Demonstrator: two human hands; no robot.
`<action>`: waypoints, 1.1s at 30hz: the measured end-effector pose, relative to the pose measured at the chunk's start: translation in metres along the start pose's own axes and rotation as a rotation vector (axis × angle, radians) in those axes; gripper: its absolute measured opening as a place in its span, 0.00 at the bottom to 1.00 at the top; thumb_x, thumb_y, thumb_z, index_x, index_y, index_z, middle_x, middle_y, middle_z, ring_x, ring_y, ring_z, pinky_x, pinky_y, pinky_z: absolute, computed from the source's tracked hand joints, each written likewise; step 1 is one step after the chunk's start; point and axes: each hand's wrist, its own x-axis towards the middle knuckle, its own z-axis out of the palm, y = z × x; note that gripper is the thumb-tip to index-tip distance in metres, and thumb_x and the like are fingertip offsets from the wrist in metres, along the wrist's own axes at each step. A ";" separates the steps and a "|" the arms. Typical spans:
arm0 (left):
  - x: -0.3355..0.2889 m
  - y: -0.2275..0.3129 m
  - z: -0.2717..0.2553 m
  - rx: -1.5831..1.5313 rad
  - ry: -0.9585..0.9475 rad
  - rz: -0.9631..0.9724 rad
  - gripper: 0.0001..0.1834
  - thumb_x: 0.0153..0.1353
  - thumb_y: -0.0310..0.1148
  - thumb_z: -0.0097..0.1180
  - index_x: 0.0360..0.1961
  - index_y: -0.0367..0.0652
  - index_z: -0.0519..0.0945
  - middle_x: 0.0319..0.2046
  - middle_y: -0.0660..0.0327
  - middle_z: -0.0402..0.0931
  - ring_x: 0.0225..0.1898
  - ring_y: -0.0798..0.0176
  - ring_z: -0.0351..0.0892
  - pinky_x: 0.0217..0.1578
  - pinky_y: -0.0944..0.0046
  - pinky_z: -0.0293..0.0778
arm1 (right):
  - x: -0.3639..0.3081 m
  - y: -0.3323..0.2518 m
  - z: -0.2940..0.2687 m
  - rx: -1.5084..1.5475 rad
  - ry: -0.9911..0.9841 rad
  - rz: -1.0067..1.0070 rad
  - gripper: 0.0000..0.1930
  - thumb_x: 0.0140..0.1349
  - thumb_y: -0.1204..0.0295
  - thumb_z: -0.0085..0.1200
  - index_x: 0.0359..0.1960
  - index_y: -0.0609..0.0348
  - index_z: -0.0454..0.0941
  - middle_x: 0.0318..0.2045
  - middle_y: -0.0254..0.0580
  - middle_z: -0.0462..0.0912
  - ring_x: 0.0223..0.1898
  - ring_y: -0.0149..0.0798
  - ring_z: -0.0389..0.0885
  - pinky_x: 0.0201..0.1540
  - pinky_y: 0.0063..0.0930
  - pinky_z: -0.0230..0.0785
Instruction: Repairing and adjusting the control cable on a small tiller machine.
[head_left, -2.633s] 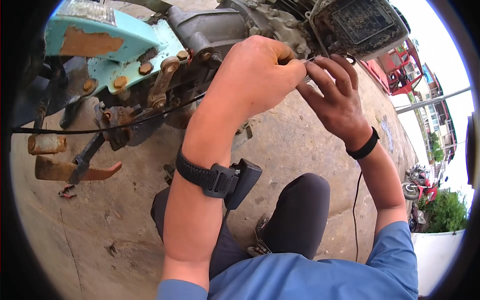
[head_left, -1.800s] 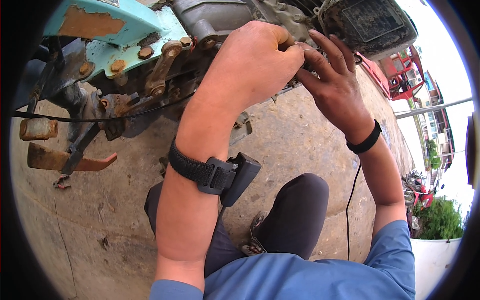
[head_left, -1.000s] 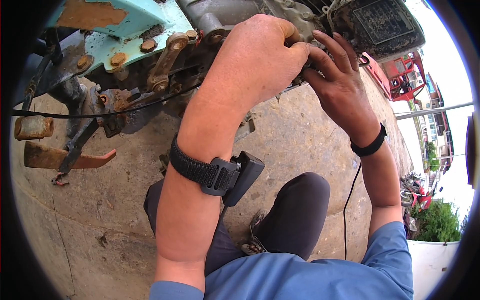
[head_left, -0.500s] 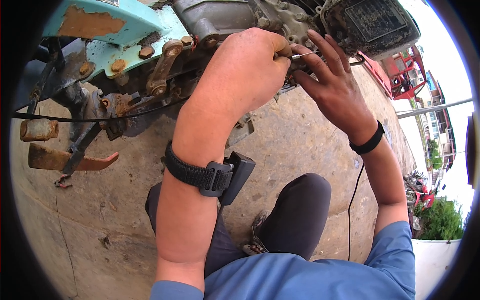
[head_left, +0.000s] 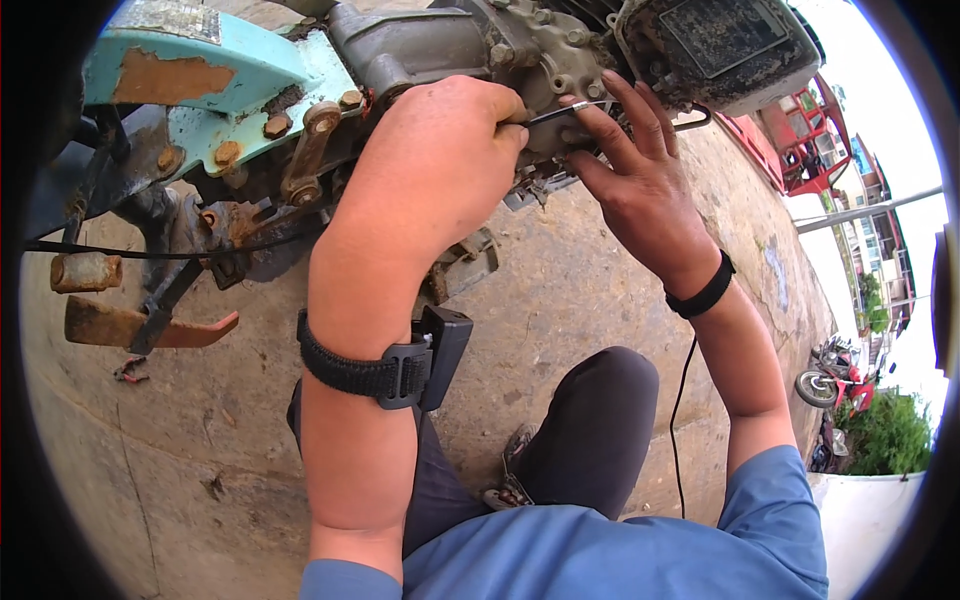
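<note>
My left hand (head_left: 435, 150) pinches a thin black cable (head_left: 548, 116) between thumb and fingers. A short metal end fitting (head_left: 580, 106) sits at the cable's tip, with bare wire running on from it to the right. My right hand (head_left: 645, 185) has its fingers stretched and apart. The fitting lies against its index fingertip, and the wire passes by the other fingers. Both hands are beside a dirty grey engine (head_left: 430, 50). The wire's far end is hidden behind my right fingers.
A turquoise frame (head_left: 215, 70) with rusty bolts stands at the upper left, above a rusty pedal (head_left: 150, 322). A grimy dark box-shaped part (head_left: 735, 40) projects at the upper right. Concrete floor (head_left: 560, 310) lies below; a red motorcycle (head_left: 840, 378) stands far right.
Both hands have moved left, the left one further and slightly down, so more of the black cable shows between them. The left hand keeps its pinch; my right fingers remain spread.
</note>
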 end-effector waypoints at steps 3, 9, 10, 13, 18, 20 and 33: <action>-0.002 -0.002 0.002 -0.073 0.051 0.006 0.16 0.67 0.34 0.62 0.50 0.36 0.88 0.37 0.44 0.86 0.39 0.45 0.87 0.44 0.55 0.80 | -0.004 -0.016 -0.008 0.005 0.073 0.094 0.09 0.57 0.76 0.62 0.40 0.52 0.85 0.70 0.41 0.73 0.78 0.58 0.60 0.80 0.57 0.55; 0.000 0.012 0.000 -0.071 0.090 0.034 0.15 0.68 0.34 0.63 0.50 0.36 0.88 0.36 0.47 0.87 0.37 0.50 0.87 0.42 0.57 0.79 | -0.056 -0.085 0.023 1.017 0.060 1.099 0.14 0.66 0.69 0.70 0.49 0.63 0.87 0.37 0.38 0.87 0.33 0.30 0.82 0.38 0.29 0.76; 0.001 0.013 -0.001 -0.072 0.099 0.021 0.15 0.68 0.34 0.63 0.50 0.35 0.87 0.35 0.48 0.87 0.36 0.53 0.87 0.42 0.58 0.79 | -0.057 -0.085 0.038 1.009 0.074 1.114 0.14 0.66 0.69 0.70 0.49 0.63 0.87 0.37 0.38 0.87 0.33 0.30 0.82 0.38 0.29 0.76; 0.001 0.015 0.000 -0.118 0.080 -0.045 0.15 0.68 0.32 0.63 0.50 0.34 0.87 0.33 0.52 0.87 0.34 0.62 0.85 0.39 0.62 0.78 | -0.051 -0.082 0.071 1.546 0.308 1.287 0.20 0.69 0.66 0.69 0.55 0.69 0.85 0.39 0.38 0.89 0.35 0.26 0.82 0.38 0.26 0.76; -0.001 0.024 0.001 -0.160 0.059 -0.106 0.12 0.66 0.29 0.65 0.46 0.31 0.85 0.31 0.57 0.85 0.32 0.68 0.80 0.37 0.64 0.77 | -0.031 -0.079 0.075 1.338 0.368 1.311 0.18 0.71 0.65 0.67 0.50 0.72 0.87 0.32 0.36 0.89 0.30 0.26 0.81 0.34 0.25 0.74; -0.004 0.026 -0.001 -0.157 0.078 -0.086 0.12 0.67 0.29 0.65 0.44 0.30 0.84 0.30 0.57 0.84 0.31 0.69 0.79 0.37 0.64 0.76 | -0.028 -0.081 0.076 1.305 0.441 1.332 0.14 0.70 0.65 0.66 0.43 0.69 0.88 0.27 0.41 0.87 0.26 0.31 0.80 0.33 0.29 0.73; -0.002 0.062 -0.001 -0.062 0.233 0.011 0.10 0.71 0.31 0.68 0.45 0.33 0.86 0.29 0.69 0.81 0.32 0.76 0.71 0.35 0.72 0.69 | -0.039 -0.090 0.090 0.801 0.303 0.880 0.08 0.60 0.69 0.61 0.28 0.60 0.77 0.28 0.52 0.81 0.32 0.61 0.82 0.34 0.53 0.75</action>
